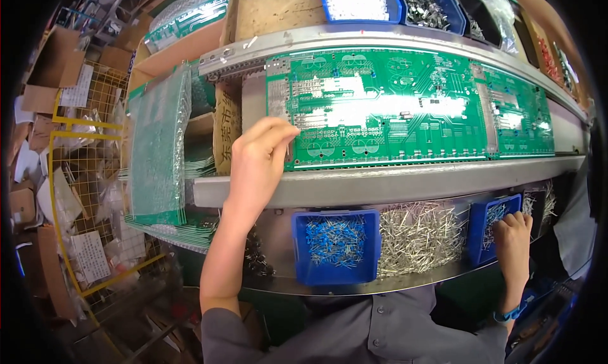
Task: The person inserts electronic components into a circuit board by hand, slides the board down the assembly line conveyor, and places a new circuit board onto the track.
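The left hand (263, 150) has its fingers pinched together over the left end of a long green printed circuit board (411, 139), covering part of its edge; whether they grip anything, I cannot tell. The board lies between grey metal rails (392, 181). The right hand (514, 237), fingers curled, partly hides a small blue plastic bin (475, 237); its grasp cannot be told. Nearer the left hand stand a wider blue plastic bin (335, 276) of blue components, loose silvery pins (418, 240) and stacked green boards in bubble wrap (154, 152).
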Available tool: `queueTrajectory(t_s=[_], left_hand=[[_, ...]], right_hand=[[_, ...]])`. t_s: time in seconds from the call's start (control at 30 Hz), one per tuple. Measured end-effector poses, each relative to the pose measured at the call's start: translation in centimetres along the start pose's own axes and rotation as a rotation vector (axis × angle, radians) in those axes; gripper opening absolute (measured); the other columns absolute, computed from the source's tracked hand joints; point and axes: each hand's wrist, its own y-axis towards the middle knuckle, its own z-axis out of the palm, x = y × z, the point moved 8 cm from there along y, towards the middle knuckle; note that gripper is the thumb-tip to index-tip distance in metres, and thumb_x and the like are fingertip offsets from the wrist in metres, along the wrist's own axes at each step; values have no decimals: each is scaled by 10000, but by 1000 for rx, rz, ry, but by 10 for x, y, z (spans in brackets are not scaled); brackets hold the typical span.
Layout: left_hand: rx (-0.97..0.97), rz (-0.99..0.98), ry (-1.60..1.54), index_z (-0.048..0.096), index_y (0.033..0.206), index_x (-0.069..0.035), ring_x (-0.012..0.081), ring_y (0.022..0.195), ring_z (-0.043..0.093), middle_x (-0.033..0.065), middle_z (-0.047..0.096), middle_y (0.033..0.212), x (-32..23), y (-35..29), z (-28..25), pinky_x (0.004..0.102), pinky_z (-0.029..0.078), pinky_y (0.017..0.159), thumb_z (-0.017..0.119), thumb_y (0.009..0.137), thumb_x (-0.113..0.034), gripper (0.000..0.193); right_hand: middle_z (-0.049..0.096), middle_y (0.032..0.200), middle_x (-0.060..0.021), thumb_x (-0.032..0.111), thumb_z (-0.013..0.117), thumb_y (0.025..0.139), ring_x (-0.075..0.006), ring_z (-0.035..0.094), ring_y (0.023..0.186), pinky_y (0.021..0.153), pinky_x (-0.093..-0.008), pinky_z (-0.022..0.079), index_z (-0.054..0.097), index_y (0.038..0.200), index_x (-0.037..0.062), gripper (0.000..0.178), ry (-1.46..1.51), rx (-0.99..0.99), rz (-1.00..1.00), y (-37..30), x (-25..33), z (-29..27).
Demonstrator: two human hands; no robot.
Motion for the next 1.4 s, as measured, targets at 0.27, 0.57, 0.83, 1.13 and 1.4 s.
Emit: queueTrajectory(t_s=[0.27, 0.57, 0.83, 1.13, 1.4], left_hand=[[-9, 26, 35, 667, 888, 23, 174, 695, 634, 105, 659, 874, 4, 0, 4, 279, 497, 608, 642, 788, 73, 114], [-27, 96, 93, 662, 891, 24, 187, 712, 645, 109, 662, 870, 0, 0, 3, 278, 502, 619, 648, 770, 82, 135], [-31, 42, 82, 661, 885, 31, 186, 733, 651, 108, 665, 862, 2, 0, 2, 275, 507, 641, 646, 764, 91, 136], [-45, 40, 96, 671, 881, 29, 184, 721, 654, 108, 672, 863, 3, -1, 2, 272, 512, 632, 646, 762, 89, 135], [-93, 83, 137, 674, 883, 25, 161, 717, 654, 101, 678, 877, 0, -6, 3, 266, 514, 619, 649, 765, 90, 137]], right_hand=[[487, 695, -106, 3, 564, 717, -270, 490, 734, 773, -373, 384, 548, 687, 27, 41, 10, -69, -7, 1, -1, -13], [488, 705, -111, -29, 575, 742, -274, 486, 738, 778, -376, 379, 564, 729, 19, 52, 57, -62, 13, 1, -1, -13], [486, 718, -114, -60, 580, 728, -274, 482, 746, 775, -373, 376, 558, 736, 14, 78, 102, -65, 16, 3, 2, -16], [492, 724, -109, -78, 601, 695, -274, 483, 750, 771, -370, 376, 545, 729, 15, 114, 120, -80, 8, 2, 2, -15], [496, 732, -106, -77, 611, 683, -278, 486, 756, 774, -370, 378, 538, 730, 17, 128, 145, -71, 0, 2, 3, -15]])
